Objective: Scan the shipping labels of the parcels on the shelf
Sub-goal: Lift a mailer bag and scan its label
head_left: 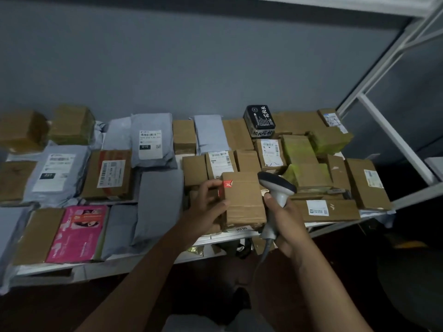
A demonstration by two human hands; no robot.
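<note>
Left hand (208, 204) gripped a box (242, 198), tilting it up, apparently to expose its label; right hand (285, 220), just beside, clasped the scanner (275, 195).

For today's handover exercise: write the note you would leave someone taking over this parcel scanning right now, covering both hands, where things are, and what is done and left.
Left hand: fingers grip the left edge of a small brown cardboard box with a red sticker, held at the front of the white metal shelf.
Right hand: holds the grey corded handheld scanner, head beside the box.
Done: cannot tell which parcels are scanned.
Left: no shipping label shows on the held box's top; find it, scan it, then the other parcels.
</note>
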